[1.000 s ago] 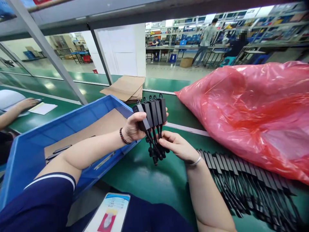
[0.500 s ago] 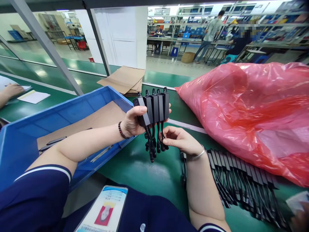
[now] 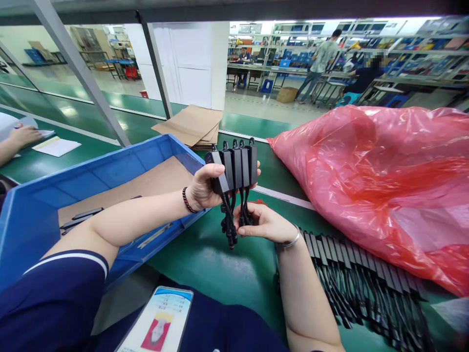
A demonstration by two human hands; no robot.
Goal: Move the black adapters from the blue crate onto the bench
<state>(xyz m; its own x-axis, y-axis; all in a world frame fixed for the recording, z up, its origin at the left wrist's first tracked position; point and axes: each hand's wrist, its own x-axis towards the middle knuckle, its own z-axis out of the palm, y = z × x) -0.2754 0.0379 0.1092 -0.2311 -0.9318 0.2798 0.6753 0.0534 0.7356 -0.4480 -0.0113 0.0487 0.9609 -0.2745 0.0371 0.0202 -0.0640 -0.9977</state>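
Note:
Several black power adapters [image 3: 236, 167] stand side by side in my left hand [image 3: 208, 186], its thumb across the nearest one and its fingertips round the far side. From their lower ends hang short black cables [image 3: 229, 225] with plugs. My right hand [image 3: 258, 222] is closed round some of these cables, just below the adapters; its fingertips partly hide the plugs. On the green table to the right lies a long row of similar adapters [image 3: 351, 254], cables toward me. Left of my hands, the blue bin [image 3: 139, 144] holds a few black adapters [image 3: 82, 219] on cardboard.
A large pink plastic bag [image 3: 366, 161] covers the right of the table. Brown cardboard sheets [image 3: 194, 122] are stacked behind the bin. A metal post [image 3: 80, 73] slants at left. Another person's hand [image 3: 27, 134] rests near papers at far left.
My right hand has moved slightly left and down along the hanging cables, taking in more of them. My left hand keeps its grip on the adapters. The view has tilted up a little.

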